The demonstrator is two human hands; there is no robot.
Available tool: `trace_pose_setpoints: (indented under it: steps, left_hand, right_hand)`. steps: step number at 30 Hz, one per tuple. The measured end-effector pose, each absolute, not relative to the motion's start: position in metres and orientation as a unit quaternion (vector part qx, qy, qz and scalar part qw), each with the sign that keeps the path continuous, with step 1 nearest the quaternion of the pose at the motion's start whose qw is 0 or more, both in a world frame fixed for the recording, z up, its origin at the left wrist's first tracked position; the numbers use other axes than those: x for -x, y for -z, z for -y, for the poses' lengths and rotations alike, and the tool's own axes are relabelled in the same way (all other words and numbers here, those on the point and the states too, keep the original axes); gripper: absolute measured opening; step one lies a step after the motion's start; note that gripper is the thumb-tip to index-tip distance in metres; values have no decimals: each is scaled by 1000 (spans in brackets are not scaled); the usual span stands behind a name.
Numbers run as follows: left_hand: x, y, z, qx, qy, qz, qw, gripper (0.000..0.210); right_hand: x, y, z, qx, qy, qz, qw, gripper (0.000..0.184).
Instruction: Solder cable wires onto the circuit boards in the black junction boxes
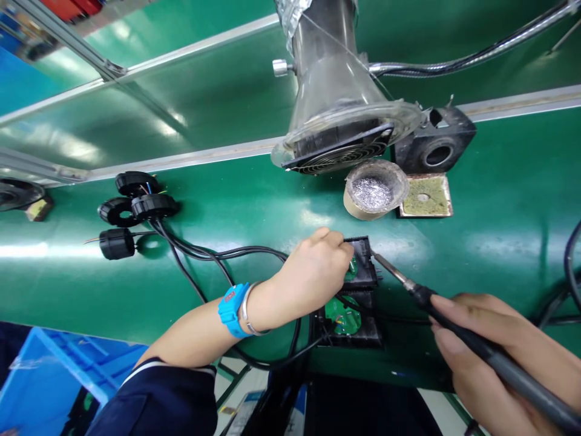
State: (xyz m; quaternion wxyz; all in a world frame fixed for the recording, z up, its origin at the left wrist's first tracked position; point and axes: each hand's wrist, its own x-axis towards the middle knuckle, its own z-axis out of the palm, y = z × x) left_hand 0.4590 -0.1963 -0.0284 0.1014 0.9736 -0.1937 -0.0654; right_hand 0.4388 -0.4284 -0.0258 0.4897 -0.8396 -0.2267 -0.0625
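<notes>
My right hand (490, 351) grips a soldering iron (467, 339) by its black handle. The metal tip points left, beside the edge of a black tray-like holder (365, 260). Over that holder my left hand (318, 266) is closed, its fingertips turned down at a green circuit board (352, 266) that they partly cover. What the fingers pinch is hidden. Nearer to me a second round green board (345, 315) lies in a similar black holder (370, 333), with small wires on it. Black cables (254, 249) run under my left wrist.
Black round housings (154, 206) sit at the left on the green bench. A cup of solder scraps (372, 192), a yellowish sponge (426, 195) and a black iron stand (438, 151) are at the back. A fume hood (336, 97) hangs above. Blue crates (63, 363) stand lower left.
</notes>
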Motion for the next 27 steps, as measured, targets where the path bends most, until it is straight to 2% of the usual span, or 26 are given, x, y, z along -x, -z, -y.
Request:
trace_pose_setpoints:
  steps: [5, 8, 10, 13, 18, 23, 27]
  left_hand:
    - [-460, 31, 196, -972, 44, 208, 98, 20]
    - [-461, 31, 196, -973, 41, 211, 88, 19]
    - [-462, 30, 196, -973, 44, 211, 80, 19]
    - [-464, 29, 197, -975, 48, 203, 76, 19]
    - [-464, 28, 198, -973, 50, 208, 82, 20]
    - [-466, 31, 196, -978, 43, 191, 76, 22]
    - [-469, 31, 195, -975, 34, 205, 72, 24]
  right_hand:
    - [-459, 18, 446, 851, 88, 171, 488, 24]
    - [-490, 20, 442, 837, 185, 243, 454, 38]
    - [-512, 25, 437, 821, 193, 326, 428, 43]
    - [-537, 34, 437, 832, 134, 360, 400, 31]
    - [-560, 35, 454, 840, 240, 271, 404, 19]
    - [-593, 49, 435, 871, 231, 230, 367, 27]
    - [-616, 55, 411, 899, 174, 261, 306, 29]
